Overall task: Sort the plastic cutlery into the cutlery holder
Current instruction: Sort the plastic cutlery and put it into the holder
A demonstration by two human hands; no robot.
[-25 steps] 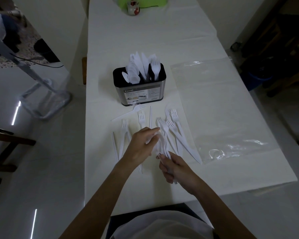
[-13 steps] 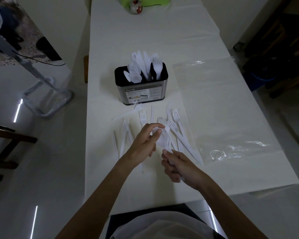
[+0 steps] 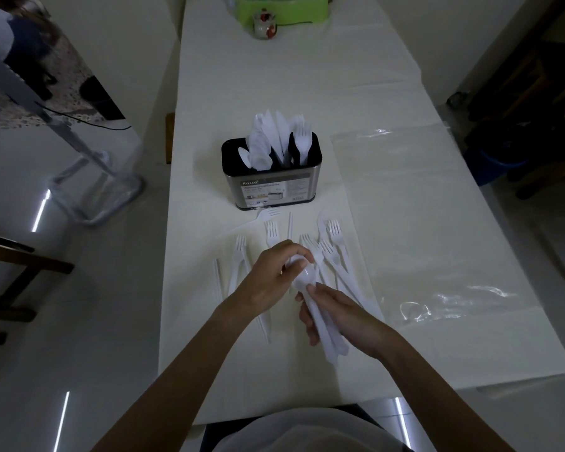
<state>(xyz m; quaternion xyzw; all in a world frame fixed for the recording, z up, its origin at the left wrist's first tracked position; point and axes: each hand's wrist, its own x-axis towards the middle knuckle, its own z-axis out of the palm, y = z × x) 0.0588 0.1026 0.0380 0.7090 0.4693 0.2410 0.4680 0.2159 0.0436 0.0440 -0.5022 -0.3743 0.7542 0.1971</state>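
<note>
Broadly, a long table (image 3: 274, 76) under a white cloth runs away from the person, and a clear plastic sheet (image 3: 421, 223) lies flat on its right half. At the far end stands a green container (image 3: 281, 8), cut off by the frame edge.

Mid-table stands the cutlery holder (image 3: 274, 187), a steel box with a black rim and a printed label on its near face. White pieces stand upright in it: spoons (image 3: 258, 151) to the left, knives (image 3: 279, 132) in the middle, forks (image 3: 302, 138) to the right.

Nearer the person, the right hand (image 3: 343, 318) is curled round the handles of a bundle of white plastic spoons (image 3: 323, 331), held just above the cloth. The left hand (image 3: 271, 278) has its fingers and thumb closed on the bowl end of that same bundle.

Loose plastic forks (image 3: 335, 233) lie scattered on the cloth between the hands and the holder, tines mostly pointing away; one fork (image 3: 265, 215) rests just beside the holder's base.

A small lidded jar (image 3: 265, 26) sits in front of the green container.
</note>
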